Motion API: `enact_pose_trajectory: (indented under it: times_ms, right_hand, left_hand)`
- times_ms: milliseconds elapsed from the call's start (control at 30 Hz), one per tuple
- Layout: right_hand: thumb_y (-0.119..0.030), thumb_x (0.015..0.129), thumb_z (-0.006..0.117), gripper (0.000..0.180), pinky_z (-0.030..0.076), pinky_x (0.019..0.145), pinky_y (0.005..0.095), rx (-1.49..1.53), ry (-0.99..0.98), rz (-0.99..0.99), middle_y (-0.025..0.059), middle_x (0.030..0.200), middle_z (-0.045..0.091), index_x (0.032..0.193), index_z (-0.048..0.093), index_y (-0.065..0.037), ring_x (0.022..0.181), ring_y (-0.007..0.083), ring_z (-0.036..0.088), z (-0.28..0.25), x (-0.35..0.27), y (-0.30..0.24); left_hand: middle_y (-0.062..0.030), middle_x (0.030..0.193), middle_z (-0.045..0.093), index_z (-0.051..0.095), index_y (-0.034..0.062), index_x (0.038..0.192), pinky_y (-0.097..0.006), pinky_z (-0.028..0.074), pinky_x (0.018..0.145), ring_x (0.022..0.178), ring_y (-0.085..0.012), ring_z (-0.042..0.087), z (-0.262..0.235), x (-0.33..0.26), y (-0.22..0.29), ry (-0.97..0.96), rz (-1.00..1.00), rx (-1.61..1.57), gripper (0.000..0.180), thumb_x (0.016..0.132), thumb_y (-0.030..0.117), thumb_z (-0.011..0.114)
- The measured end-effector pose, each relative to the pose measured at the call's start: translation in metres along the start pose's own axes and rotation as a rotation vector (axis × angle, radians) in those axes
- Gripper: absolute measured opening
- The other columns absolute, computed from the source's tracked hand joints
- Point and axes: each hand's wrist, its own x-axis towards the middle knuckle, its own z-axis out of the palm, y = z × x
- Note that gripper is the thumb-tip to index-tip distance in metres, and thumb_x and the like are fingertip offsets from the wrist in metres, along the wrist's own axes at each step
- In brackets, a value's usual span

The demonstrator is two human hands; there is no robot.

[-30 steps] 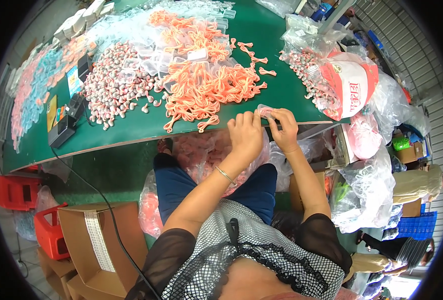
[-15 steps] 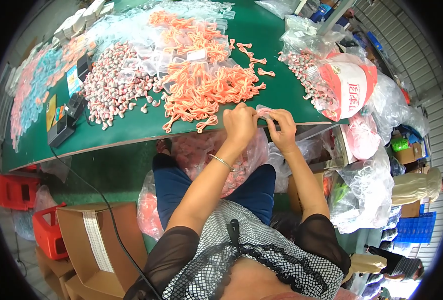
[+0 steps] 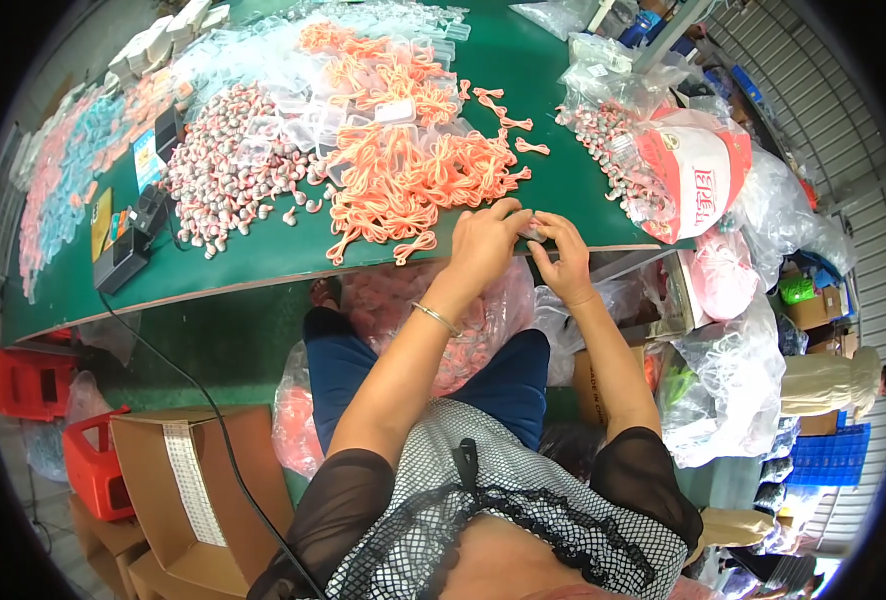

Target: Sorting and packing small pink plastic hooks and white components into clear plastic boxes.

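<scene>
Over the green table's [image 3: 293, 247] front edge, my left hand [image 3: 483, 240] and my right hand [image 3: 566, 262] meet around a small clear plastic case [image 3: 531, 231]. Both hands are closed on it, fingers pinching from either side. Fingers cover much of the case, and its contents are hard to make out. Just left of my hands lies a heap of orange looped cords [image 3: 393, 185], several of them tied into bundles. A pile of small round pink-and-grey pieces [image 3: 228, 165] spreads further left. Behind the cords are loose clear plastic cases [image 3: 313, 120].
A red-and-white bag [image 3: 703, 165] stands at the table's right, beside more small round pieces [image 3: 603, 135]. Black boxes [image 3: 123, 262] with a cable sit at the left edge. Below are a cardboard box [image 3: 213, 480], a red plastic stool [image 3: 98, 465] and plastic bags [image 3: 728, 385].
My left hand's fingers have shifted up and over the clear case, hiding more of it. My right fingers have drawn in closer. The piles on the table look the same.
</scene>
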Motion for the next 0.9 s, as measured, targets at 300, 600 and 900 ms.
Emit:
enact_pose_trajectory:
  times_ms: [300,600,900]
  right_hand:
    - [-0.001,0.078,0.072,0.034,0.051,0.090,0.0399,0.021,-0.046,0.074,0.0159,0.113,0.066,0.110,0.061,-0.001,0.105,0.0345,0.063,-0.003,-0.013,-0.024]
    - [-0.008,0.091,0.067,0.019,0.052,0.081,0.0302,0.301,-0.066,0.419,0.0114,0.100,0.069,0.108,0.064,0.000,0.089,0.0198,0.066,0.007,-0.028,-0.037]
    - [-0.006,0.085,0.062,0.024,0.053,0.080,0.0385,0.176,-0.451,0.729,0.0138,0.096,0.070,0.108,0.066,-0.003,0.089,0.0294,0.068,0.113,-0.108,-0.036]
  left_hand:
    - [-0.0070,0.103,0.065,0.069,0.0079,0.107,-0.040,0.046,0.074,0.080,-0.0293,0.063,-0.017,-0.018,-0.009,-0.012,0.213,-0.059,0.025,0.084,0.017,0.068]
    - [-0.0113,0.094,0.064,0.068,0.0051,0.097,-0.040,0.045,0.073,0.080,-0.0307,0.061,-0.026,-0.027,-0.022,-0.123,0.170,-0.266,0.021,0.087,0.024,0.068]
    - [-0.0115,0.087,0.063,0.070,0.0043,0.095,-0.036,0.050,0.068,0.075,-0.0258,0.063,-0.031,-0.019,-0.014,-0.105,-0.037,-0.430,0.024,0.091,0.026,0.061]
